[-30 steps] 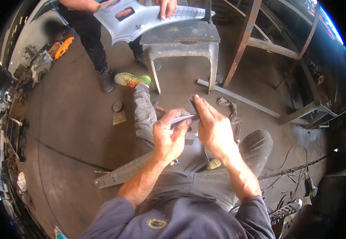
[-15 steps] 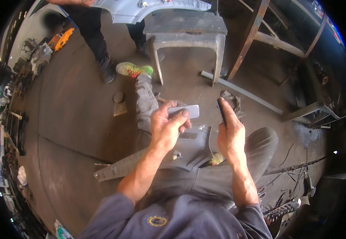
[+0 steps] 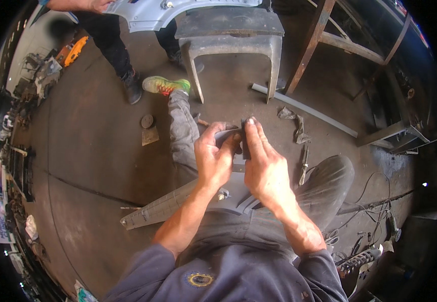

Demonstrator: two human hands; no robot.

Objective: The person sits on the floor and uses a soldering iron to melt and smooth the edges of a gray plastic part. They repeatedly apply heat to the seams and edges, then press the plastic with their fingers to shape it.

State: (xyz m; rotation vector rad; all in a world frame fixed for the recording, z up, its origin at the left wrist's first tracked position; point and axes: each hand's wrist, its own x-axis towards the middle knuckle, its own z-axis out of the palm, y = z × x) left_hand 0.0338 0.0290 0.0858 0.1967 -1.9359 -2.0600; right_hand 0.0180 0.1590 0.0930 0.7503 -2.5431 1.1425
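Grey chair [image 3: 231, 45] beyond right hand [image 3: 264, 163]

Forward reach is blocked by stool [image 3: 231, 46]; ahead-right is crossed by grey strip [image 3: 305, 110]. Hardly any gap is left between left hand [image 3: 216, 156] and right hand [image 3: 265, 161]. Lap [image 3: 223, 229] is partly covered by grey panel [image 3: 168, 202]. Room is offered by floor [image 3: 90, 141] left of outstretched leg [image 3: 181, 128].

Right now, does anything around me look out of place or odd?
Yes, two things beyond your right hand: a long grey bar lies slantwise on the floor, and a crumpled rag lies near it. Both look left underfoot rather than put away. I can't make out any clear spill.
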